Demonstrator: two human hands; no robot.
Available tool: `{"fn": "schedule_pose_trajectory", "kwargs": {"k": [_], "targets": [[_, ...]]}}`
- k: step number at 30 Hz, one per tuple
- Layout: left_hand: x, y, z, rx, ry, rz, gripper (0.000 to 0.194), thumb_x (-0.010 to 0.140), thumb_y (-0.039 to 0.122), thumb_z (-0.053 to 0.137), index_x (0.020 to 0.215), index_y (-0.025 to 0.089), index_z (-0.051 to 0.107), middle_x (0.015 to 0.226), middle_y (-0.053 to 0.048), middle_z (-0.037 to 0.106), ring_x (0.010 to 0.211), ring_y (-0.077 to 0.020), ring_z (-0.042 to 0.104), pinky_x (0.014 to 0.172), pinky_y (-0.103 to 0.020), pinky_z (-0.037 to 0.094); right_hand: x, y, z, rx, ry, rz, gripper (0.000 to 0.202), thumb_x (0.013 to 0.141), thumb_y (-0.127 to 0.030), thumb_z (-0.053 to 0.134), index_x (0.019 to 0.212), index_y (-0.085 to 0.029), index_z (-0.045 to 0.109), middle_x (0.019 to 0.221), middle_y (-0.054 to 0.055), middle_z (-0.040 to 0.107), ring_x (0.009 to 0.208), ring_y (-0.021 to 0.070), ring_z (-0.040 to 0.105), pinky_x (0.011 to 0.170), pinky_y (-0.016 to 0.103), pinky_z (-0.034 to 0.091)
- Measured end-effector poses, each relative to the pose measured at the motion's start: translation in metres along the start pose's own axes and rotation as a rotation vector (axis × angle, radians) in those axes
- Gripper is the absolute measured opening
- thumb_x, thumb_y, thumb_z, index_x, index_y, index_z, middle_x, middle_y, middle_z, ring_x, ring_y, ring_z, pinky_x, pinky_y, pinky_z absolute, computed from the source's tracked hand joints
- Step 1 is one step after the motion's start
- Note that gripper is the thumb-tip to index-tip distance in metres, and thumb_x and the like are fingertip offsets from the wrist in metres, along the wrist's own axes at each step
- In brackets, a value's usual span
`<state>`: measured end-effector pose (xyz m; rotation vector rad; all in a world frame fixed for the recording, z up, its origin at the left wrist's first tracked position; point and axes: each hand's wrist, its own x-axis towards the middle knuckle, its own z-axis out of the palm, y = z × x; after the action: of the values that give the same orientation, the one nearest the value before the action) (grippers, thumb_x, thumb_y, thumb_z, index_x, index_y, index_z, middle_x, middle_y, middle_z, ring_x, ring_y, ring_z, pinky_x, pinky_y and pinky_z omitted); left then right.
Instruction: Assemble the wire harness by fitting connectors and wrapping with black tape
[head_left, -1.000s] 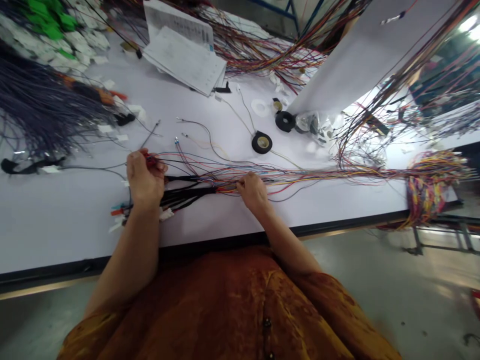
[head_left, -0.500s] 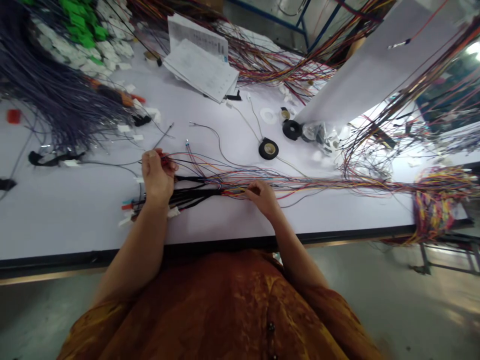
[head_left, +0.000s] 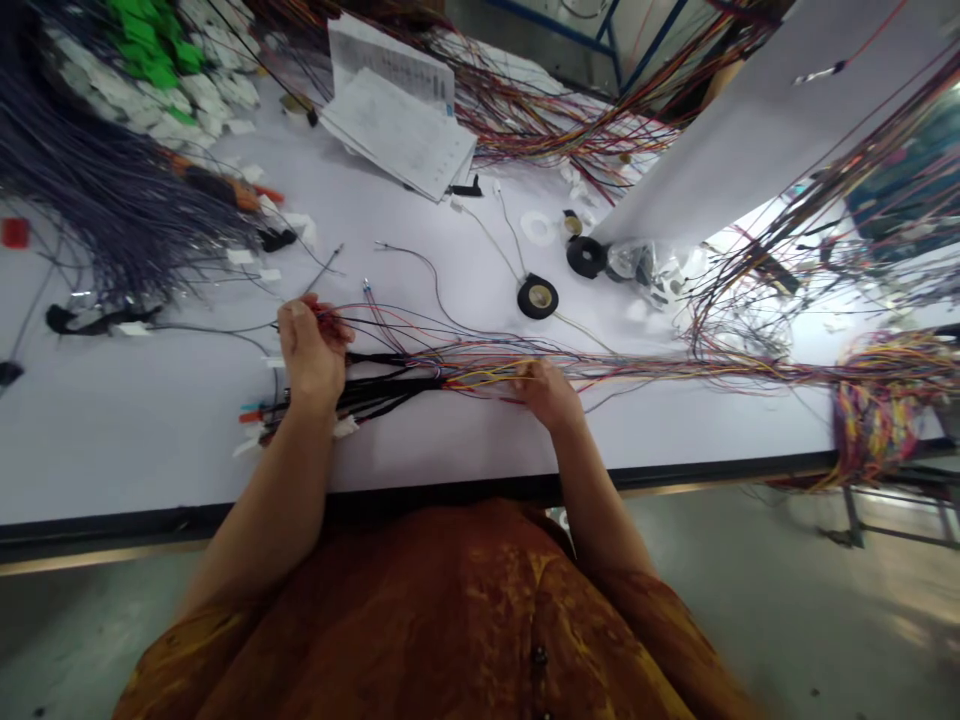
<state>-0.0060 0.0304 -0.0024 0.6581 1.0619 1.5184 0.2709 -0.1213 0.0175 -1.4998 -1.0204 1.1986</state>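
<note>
Across the white table (head_left: 442, 450) I see one long wire bundle (head_left: 637, 369) stretching away to the right. I'd call the work partway: black sleeves (head_left: 405, 384) already cover branches at its left end, while the strands beside them look loose and unwrapped. The right hand (head_left: 551, 395) has its fingers curled at those strands — whether it pinches any, I can't tell. The left hand (head_left: 310, 355) grips a clutch of red wires (head_left: 328, 322). A tape roll (head_left: 528, 303) lies apart, beyond the bundle.

Multicoloured wire bundle (head_left: 637, 367) lies stretched sideways; black-sleeved branches (head_left: 409, 384) fan leftward.
</note>
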Motion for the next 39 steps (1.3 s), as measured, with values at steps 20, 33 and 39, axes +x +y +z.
{"fn": "schedule_pose_trajectory", "kwargs": {"k": [20,33,39], "targets": [[-0.001,0.005,-0.009,-0.062,-0.127,-0.052,0.028,0.083,0.046,0.073,0.097,0.023,0.067,0.094,-0.004,0.069,0.055,-0.0055,0.049,0.048,-0.019,0.041,0.051,-0.155,0.033,0.02,-0.049,-0.461,0.025,0.097,-0.041,0.052,0.088,-0.023,0.068,0.062,-0.003,0.049,0.049,0.007,0.046,0.047,0.025,0.034],[-0.002,0.01,-0.008,-0.154,-0.114,-0.082,0.029,0.08,0.046,0.076,0.092,0.02,0.071,0.092,-0.003,0.066,0.068,-0.0065,0.055,0.061,-0.017,0.049,0.143,-0.068,0.168,-0.283,-0.398,-0.265,0.017,0.084,-0.032,0.058,0.081,-0.017,0.065,0.061,-0.005,0.048,0.06,0.0088,0.041,0.059,0.024,0.033],[-0.004,0.01,-0.008,-0.057,-0.118,-0.046,0.028,0.084,0.046,0.072,0.093,0.02,0.07,0.096,-0.004,0.067,0.067,-0.0073,0.053,0.06,-0.018,0.048,0.117,-0.06,0.164,-0.19,-0.357,-0.142,0.02,0.083,-0.034,0.058,0.072,-0.017,0.061,0.06,-0.005,0.043,0.057,0.008,0.034,0.054,0.023,0.027]]}}
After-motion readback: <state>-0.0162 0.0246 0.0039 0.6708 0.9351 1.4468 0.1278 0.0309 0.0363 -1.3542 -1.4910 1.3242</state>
